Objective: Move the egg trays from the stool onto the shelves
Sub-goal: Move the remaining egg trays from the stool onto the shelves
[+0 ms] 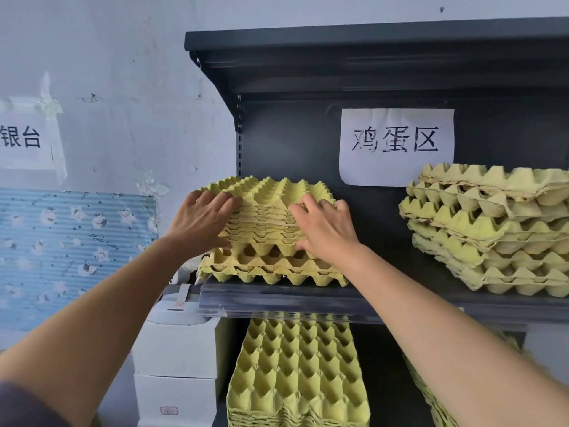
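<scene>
A stack of yellow-green pulp egg trays (pixel 264 223) lies on the left part of the dark shelf (pixel 308 300), resting on a few more trays (pixel 271 266) beneath it. My left hand (pixel 200 220) grips the stack's left front corner, fingers over the top and thumb under. My right hand (pixel 326 226) grips the right front corner the same way. The stool is out of view.
A taller, uneven pile of egg trays (pixel 492 229) stands on the same shelf at the right. A paper sign (pixel 397 146) hangs on the shelf's back panel. Another tray stack (pixel 298 371) fills the shelf below. White boxes (pixel 175 359) stand left of the shelving.
</scene>
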Action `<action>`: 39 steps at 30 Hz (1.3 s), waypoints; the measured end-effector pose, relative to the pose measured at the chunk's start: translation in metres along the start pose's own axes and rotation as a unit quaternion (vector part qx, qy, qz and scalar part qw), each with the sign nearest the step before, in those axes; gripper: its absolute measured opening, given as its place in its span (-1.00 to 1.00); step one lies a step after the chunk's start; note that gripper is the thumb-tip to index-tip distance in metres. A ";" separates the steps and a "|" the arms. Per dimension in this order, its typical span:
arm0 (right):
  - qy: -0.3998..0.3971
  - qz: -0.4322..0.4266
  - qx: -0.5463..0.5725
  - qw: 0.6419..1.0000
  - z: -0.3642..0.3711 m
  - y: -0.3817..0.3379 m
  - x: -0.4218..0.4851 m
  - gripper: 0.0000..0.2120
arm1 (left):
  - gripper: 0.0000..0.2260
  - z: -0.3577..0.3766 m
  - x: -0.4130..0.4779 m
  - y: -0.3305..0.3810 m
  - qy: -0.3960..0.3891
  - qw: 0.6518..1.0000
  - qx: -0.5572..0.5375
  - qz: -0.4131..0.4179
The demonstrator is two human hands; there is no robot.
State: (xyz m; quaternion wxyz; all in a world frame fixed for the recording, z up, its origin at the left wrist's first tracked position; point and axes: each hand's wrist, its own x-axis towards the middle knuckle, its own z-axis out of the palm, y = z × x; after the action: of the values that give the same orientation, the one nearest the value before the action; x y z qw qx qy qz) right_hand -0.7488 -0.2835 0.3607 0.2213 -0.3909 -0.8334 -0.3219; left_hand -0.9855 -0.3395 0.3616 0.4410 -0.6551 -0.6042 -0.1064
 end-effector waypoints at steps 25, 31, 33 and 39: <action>-0.044 0.018 -0.023 0.999 0.013 0.007 -0.006 -0.35 | -0.14 0.022 -0.001 0.016 -0.027 0.996 -0.088 0.021; -0.087 0.035 -0.022 0.995 0.004 0.010 -0.006 -0.35 | -0.22 0.018 -0.002 0.022 -0.030 0.993 -0.113 0.029; -0.103 0.041 -0.019 0.994 0.007 0.012 -0.013 -0.33 | -0.24 0.019 -0.005 0.028 -0.024 0.993 -0.110 0.039; -0.092 0.049 -0.022 0.994 0.011 0.013 -0.023 -0.35 | -0.23 0.020 -0.005 0.034 -0.025 0.994 -0.096 0.044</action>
State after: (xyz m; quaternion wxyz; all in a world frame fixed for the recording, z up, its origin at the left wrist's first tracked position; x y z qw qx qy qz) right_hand -0.7259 -0.2805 0.3435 0.1500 -0.4640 -0.8229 -0.2916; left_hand -0.9642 -0.3249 0.3313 0.3647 -0.7231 -0.5725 -0.1278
